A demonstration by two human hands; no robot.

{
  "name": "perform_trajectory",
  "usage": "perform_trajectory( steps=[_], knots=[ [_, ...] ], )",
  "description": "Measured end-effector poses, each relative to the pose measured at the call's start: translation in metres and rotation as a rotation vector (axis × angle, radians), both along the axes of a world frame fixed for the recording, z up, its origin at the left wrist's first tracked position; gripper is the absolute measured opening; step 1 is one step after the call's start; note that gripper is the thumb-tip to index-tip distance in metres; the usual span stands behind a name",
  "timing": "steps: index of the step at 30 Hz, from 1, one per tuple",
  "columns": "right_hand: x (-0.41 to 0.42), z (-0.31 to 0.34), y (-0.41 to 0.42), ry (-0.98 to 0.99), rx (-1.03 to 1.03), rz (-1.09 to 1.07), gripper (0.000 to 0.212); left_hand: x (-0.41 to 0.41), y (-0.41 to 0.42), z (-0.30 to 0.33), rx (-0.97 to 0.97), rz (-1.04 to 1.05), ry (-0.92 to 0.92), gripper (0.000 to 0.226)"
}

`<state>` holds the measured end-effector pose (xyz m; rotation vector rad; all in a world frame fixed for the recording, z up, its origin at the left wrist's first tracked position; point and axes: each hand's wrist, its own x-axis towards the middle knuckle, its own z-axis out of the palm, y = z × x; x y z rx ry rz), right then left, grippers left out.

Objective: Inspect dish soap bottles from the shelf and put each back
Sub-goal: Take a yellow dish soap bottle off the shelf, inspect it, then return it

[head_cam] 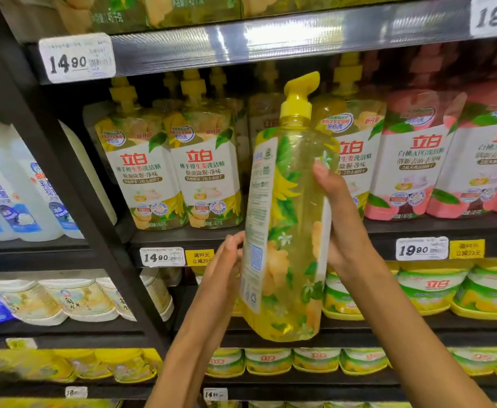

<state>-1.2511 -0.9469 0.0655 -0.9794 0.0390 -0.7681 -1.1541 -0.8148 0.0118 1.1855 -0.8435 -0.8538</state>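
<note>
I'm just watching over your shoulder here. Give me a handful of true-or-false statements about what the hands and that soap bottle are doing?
1. The bottle is held off the shelf. True.
2. Its pump is pink. False: it is yellow.
3. The right hand grips the bottle. True.
4. The left hand rests on a price tag. False: it is at the bottle's lower left side.
5. The bottles at right on the shelf are blue. False: they are pink.

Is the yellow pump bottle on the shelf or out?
Out: the yellow pump bottle is held in front of the shelf between right hand and left hand.
</note>
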Motion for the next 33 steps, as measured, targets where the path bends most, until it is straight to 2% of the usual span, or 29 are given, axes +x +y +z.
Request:
perform_trajectory(
  steps=[3,4,6,11,14,17,20,23,24,26,29,33],
  knots=[
    [-0.003,-0.003,-0.002,-0.160,0.072,0.235,0.051,0.003,0.002,-0.006,0.026,-0.078,0.047,0.075],
    [-0.003,-0.005,-0.002,-0.195,0.079,0.274,0.050,0.001,0.003,-0.006,0.038,-0.138,0.066,0.073],
    [-0.004,-0.006,-0.001,-0.216,0.088,0.277,0.056,-0.004,0.004,-0.005,0.064,-0.208,0.054,0.066],
    [-0.006,-0.001,-0.006,-0.186,-0.030,0.223,0.051,-0.012,0.003,0.000,0.057,-0.097,-0.036,0.048],
    [-0.009,0.000,-0.012,-0.058,-0.114,0.061,0.074,-0.015,0.001,0.002,0.005,0.045,-0.071,0.060],
    [-0.008,-0.005,-0.011,0.028,-0.162,-0.027,0.086,-0.014,-0.004,0.007,-0.057,0.149,-0.135,0.049],
    [-0.004,-0.010,-0.010,0.032,-0.175,-0.113,0.060,-0.016,-0.005,0.009,-0.081,0.183,-0.181,0.035],
    [-0.001,-0.010,-0.009,0.014,-0.154,-0.163,0.029,-0.017,-0.006,0.006,-0.106,0.182,-0.196,0.048],
    [-0.002,-0.010,-0.010,0.009,-0.144,-0.175,0.028,-0.017,-0.006,0.005,-0.111,0.177,-0.198,0.050],
    [-0.002,-0.010,-0.011,0.007,-0.130,-0.178,0.034,-0.014,-0.007,0.004,-0.108,0.168,-0.202,0.052],
    [-0.003,-0.007,-0.004,0.024,-0.156,-0.189,0.061,-0.008,-0.008,-0.001,-0.090,0.163,-0.191,0.055],
    [-0.006,-0.002,-0.001,0.059,-0.276,-0.223,0.062,-0.008,-0.010,-0.007,-0.084,0.158,-0.108,0.064]
  ],
)
